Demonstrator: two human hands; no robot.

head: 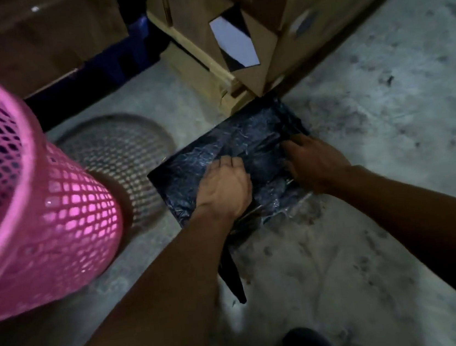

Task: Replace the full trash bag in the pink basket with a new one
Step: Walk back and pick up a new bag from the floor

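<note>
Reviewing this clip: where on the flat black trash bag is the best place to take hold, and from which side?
Probably the near edge of the black trash bag, from the person's side: it lies flat on the floor, and a loose strip trails from that edge below the left hand.

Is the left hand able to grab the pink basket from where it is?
Probably yes. The left hand rests on the black bag on the floor, and the pink basket stands just to its left with nothing between them.

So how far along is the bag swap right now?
The pink basket shows no bag through its mesh, so the full one looks out. Left hand and right hand are pressed on a folded black bag on the floor. Unfolding and lining remain.
</note>
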